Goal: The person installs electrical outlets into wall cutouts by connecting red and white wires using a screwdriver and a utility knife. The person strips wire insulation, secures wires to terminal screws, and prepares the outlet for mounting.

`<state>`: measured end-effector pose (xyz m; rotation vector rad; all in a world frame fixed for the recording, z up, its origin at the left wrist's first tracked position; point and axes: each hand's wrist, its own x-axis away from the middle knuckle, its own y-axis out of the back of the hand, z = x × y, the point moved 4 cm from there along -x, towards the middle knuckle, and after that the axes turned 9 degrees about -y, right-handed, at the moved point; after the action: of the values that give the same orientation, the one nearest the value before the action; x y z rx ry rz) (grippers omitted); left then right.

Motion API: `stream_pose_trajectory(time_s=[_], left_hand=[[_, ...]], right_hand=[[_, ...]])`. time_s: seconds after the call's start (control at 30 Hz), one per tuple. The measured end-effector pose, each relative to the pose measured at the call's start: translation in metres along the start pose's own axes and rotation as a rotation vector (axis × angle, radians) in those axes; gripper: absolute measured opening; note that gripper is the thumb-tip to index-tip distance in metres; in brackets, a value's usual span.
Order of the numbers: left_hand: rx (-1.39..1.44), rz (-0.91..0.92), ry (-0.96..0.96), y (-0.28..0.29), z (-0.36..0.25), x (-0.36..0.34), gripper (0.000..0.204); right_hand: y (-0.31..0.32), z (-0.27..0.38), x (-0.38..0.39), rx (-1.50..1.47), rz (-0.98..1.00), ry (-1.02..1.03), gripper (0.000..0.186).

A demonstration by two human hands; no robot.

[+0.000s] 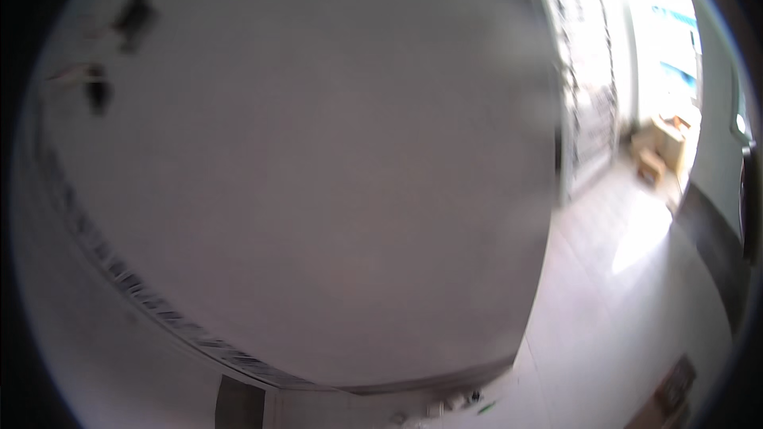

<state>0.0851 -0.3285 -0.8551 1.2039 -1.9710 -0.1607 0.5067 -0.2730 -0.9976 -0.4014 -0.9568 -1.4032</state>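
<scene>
Since neither hand shows, I cannot tell their grip or what work is done or left; a broad grey wall [342, 175] meets pale tiled floor [580, 294].

Exposure's split: the big grey surface [342, 175] is dim, flat and low-contrast, while the opening [664, 32] upper right blows out white and throws a glare patch onto the floor [572, 294]. Motion-type smear softens the patterned strip [151, 298] lower left. Fisheye bends edges; corners vignette to black.
</scene>
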Motion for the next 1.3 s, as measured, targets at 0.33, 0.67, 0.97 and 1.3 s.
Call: stream_pose_trajectory(time_s=[0.33,0.67,0.97,1.3], left_hand=[[0.555,-0.625,-0.149,0.292,-0.294,0.075,0.037],[1.362,-1.062,-1.122,0.597,-0.511,0.315,0.062],[1.072,-0.957,-1.129,0.661,-0.554,0.329,0.03],[0.672,-1.236,-1.032,0.627,-0.558,0.336,0.037]], right_hand=[[0.144,0.251,0.167,0.061,-0.026,0.273,0.039],[0.152,0.364,0.246,0.124,0.138,0.454,0.038],[0.138,0.401,0.259,0.194,0.218,0.504,0.037],[0.113,0.437,0.259,0.251,0.277,0.532,0.036]])
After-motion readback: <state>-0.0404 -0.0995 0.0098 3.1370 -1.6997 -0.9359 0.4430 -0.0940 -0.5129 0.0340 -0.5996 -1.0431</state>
